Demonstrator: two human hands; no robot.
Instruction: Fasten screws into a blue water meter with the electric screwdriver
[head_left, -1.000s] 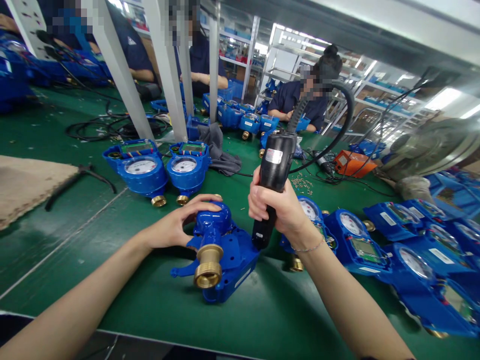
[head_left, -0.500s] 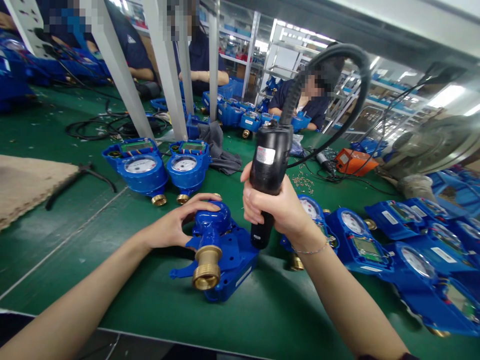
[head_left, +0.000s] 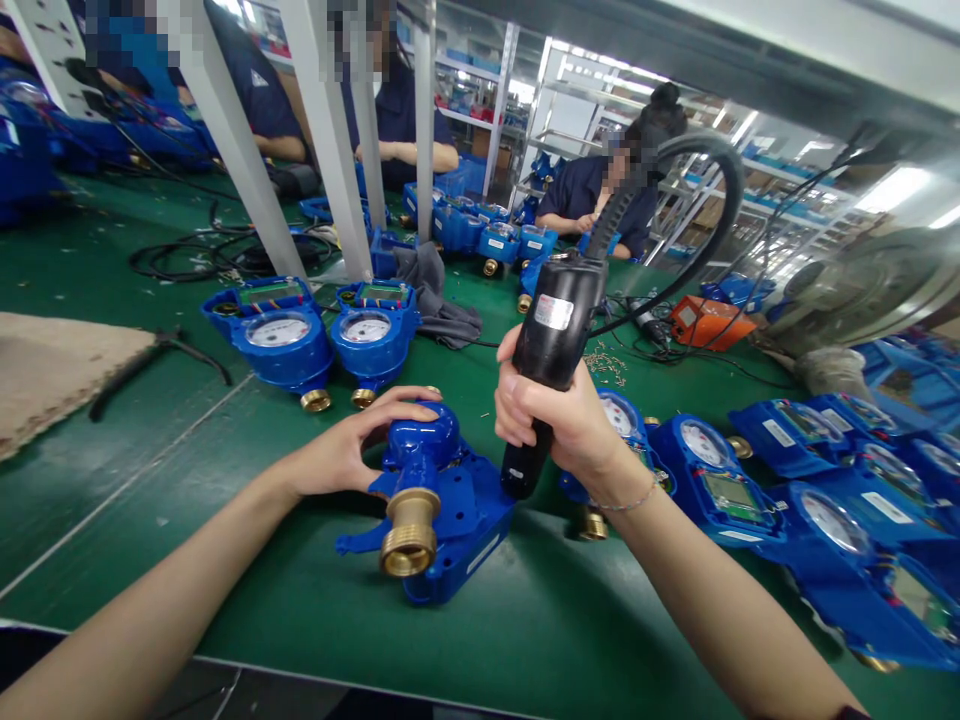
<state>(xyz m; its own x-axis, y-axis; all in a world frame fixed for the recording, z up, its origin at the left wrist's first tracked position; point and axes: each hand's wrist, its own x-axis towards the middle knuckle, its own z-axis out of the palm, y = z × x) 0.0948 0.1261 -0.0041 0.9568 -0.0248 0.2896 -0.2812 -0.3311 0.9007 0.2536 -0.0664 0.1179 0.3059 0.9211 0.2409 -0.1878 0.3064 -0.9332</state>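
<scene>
blue and glossy, the meter (head_left: 480,488) lies between both hands, rounded bulge up. left hand (head_left: 341,447), half curled, grips that bulge; right hand (head_left: 566,408) is wrapped round a black power driver (head_left: 556,325), nose down at the meter's edge beside it. best to press straight and evenly, the left bracing against twist.

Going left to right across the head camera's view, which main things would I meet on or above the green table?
Tan ragged-edged board → blue meter with round white dial → glossy blue body with threaded brass fitting, under the left hand → black handheld tool in the right hand → orange box.
</scene>
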